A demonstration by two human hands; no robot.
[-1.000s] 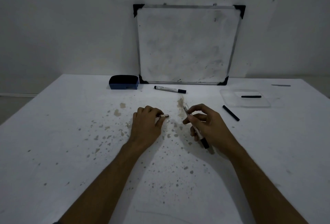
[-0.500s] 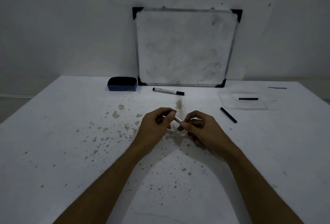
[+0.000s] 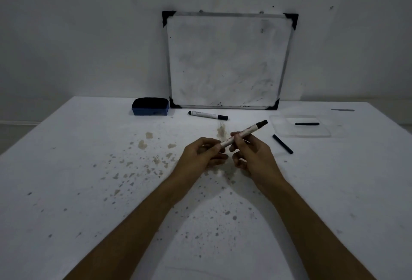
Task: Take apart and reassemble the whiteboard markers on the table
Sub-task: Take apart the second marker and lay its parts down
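Note:
Both hands meet over the middle of the table on one white marker (image 3: 246,132) with a dark end pointing up and right. My left hand (image 3: 200,155) pinches its lower left end, where the small tip piece is hidden in my fingers. My right hand (image 3: 252,152) grips the barrel near its middle. A second whole marker (image 3: 208,115) lies in front of the whiteboard. A loose black stick (image 3: 282,144) lies to the right of my hands, and another black stick (image 3: 307,124) rests in a clear tray (image 3: 278,128).
A small whiteboard (image 3: 227,61) leans on the wall at the back of the white, stained table (image 3: 89,190). A blue eraser (image 3: 150,106) sits left of it. A grey strip (image 3: 342,109) lies at the far right.
My hands have come together from apart. The marker swung from pointing down towards me to pointing up and right, and my left hand brought the small tip piece to its lower end.

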